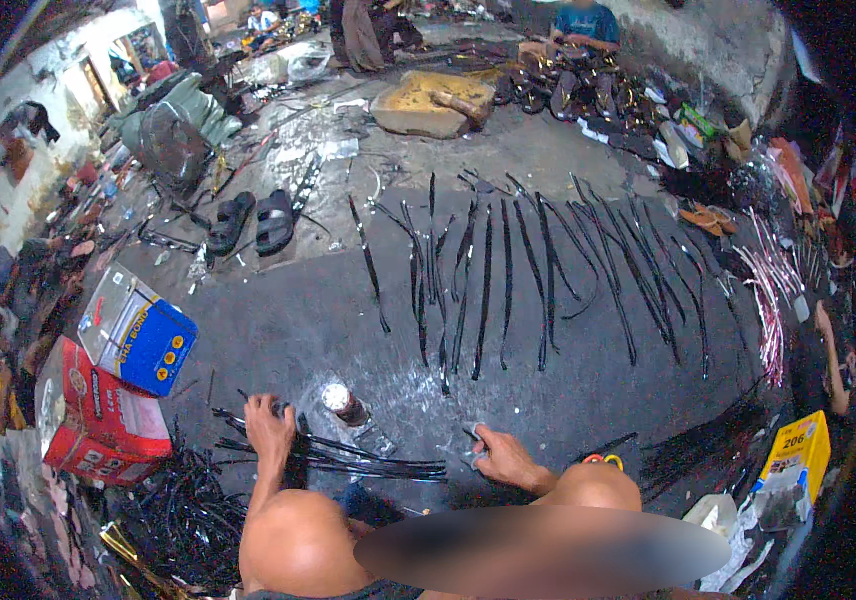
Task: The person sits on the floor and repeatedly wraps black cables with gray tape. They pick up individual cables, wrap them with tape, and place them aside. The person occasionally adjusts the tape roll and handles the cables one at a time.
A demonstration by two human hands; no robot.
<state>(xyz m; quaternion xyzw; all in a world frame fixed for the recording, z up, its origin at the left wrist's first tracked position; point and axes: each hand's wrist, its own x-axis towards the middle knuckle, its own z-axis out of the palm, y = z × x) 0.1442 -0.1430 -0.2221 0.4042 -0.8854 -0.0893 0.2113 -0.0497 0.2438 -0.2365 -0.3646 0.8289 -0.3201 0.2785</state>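
Note:
My left hand [268, 425] presses down on a bundle of thin black strips [348, 458] that lies on the dark floor in front of my knees. My right hand [496, 452] is closed on a small grey tool at the right end of that bundle. A small bottle with a pale cap [344, 402] stands on the floor between my hands, just beyond the bundle. Farther out, several long black strips [508, 285] lie spread in a row across the floor.
A blue box [140, 335] and a red box [98, 420] sit at the left, above a heap of black scraps [183, 520]. A yellow box [798, 450] is at the right. Black sandals [253, 222], pink strips [770, 290], and people working lie farther off.

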